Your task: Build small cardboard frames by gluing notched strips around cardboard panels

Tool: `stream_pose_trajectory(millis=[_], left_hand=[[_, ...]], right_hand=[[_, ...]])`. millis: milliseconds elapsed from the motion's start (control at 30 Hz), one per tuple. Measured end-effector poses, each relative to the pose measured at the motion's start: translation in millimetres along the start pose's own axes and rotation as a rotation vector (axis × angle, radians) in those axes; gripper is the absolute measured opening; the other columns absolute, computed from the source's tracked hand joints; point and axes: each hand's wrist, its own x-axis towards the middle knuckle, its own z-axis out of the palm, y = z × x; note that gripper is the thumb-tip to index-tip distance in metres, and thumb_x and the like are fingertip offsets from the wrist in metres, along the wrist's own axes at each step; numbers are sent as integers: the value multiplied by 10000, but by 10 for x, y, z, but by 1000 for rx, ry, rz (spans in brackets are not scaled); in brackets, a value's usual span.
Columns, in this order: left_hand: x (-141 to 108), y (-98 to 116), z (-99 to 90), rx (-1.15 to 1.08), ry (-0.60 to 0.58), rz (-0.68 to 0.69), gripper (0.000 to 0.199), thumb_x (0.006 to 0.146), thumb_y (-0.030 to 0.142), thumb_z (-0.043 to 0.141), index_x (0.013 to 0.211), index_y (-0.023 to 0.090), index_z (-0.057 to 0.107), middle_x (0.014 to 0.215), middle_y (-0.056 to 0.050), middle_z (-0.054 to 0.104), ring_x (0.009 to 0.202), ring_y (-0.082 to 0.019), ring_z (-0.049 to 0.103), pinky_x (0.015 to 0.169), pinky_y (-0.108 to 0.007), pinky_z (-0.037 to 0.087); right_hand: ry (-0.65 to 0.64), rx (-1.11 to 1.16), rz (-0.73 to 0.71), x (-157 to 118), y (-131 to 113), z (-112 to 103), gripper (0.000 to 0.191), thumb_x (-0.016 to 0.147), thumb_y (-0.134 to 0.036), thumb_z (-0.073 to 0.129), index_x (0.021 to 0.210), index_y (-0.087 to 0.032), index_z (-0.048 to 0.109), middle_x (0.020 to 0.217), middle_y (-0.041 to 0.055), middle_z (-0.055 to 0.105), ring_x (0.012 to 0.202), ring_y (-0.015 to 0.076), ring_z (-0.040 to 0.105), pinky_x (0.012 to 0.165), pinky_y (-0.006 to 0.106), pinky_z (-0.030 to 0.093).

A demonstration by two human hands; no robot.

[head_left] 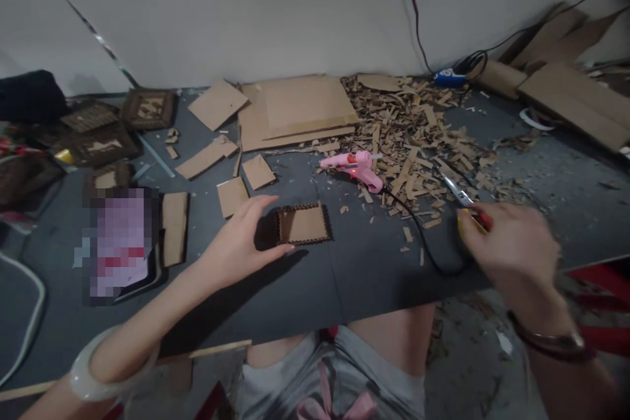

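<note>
A small shallow cardboard tray (302,224) with corrugated edging lies on the dark table. At its left side, my left hand (241,236) is open, thumb and fingers spread, with a slight gap to the tray. Over to the right, my right hand (516,246) is closed around the red and yellow handles of a pair of scissors (457,189). The scissors' silver blades point away toward the cardboard scraps; my fingers hide part of the handles. Between the hands, farther back, lies a pink hot glue gun (355,167) with a red light showing.
A heap of cardboard scraps (408,131) spreads behind the glue gun, whose black cord (423,243) runs toward my right hand. Flat cardboard sheets (305,105) lie at the back. Edged cardboard pieces (147,107) and a blurred-out phone-like object (123,243) are on the left.
</note>
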Motion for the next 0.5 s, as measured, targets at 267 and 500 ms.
stream_pose_trajectory(millis=[267,500], left_hand=[[61,-27,214,-79,-13,47,720,717,447,670,1286,145,348,1290,-164,473,1226,-294,446,1021,-445,393],[66,4,206,-182,78,71,608,722,370,674,1241,169,429,1290,-151,474,1237,-294,435,1040,-468,374]], right_hand=[[-165,98,-196,156,-1086,119,352,899,-407,452,816,-151,677,621,116,673,501,201,608,444,257,201],[-54,289,-276,103,-1089,54,288,883,-318,439,765,-178,661,542,41,641,460,163,578,456,254,249]])
